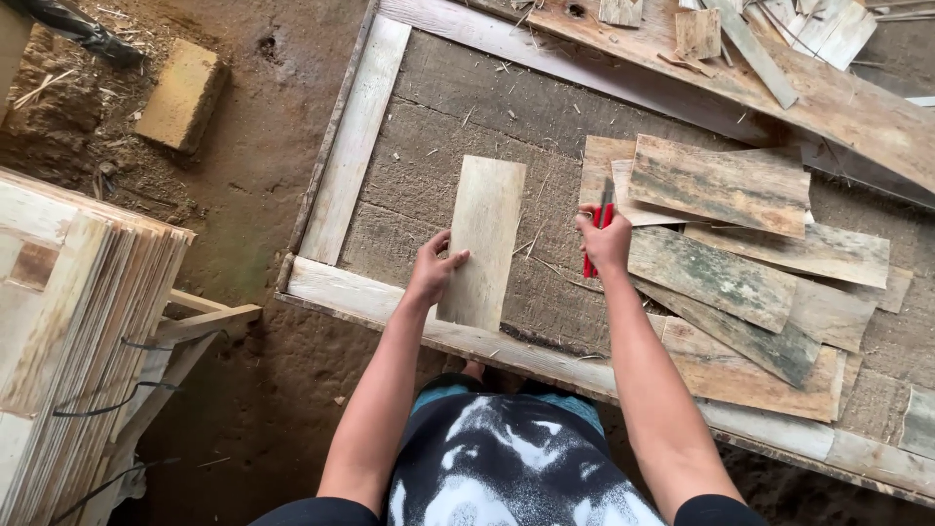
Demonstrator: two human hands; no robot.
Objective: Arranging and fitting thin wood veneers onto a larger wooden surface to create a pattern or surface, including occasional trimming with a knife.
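A pale thin wooden board (484, 239) lies lengthwise on the rough work surface (429, 166). My left hand (431, 269) grips its left edge near the lower end. My right hand (606, 242) is to the right of the board, closed around a red-handled tool (596, 234) whose working end I cannot make out. It hovers at the left edge of a pile of weathered wood pieces (740, 263).
A pale wooden frame (353, 136) borders the work surface. Long planks and offcuts (779, 68) lie at the back right. A bundled stack of thin boards (78, 331) stands at the left. A tan block (181, 94) rests on the dirt floor.
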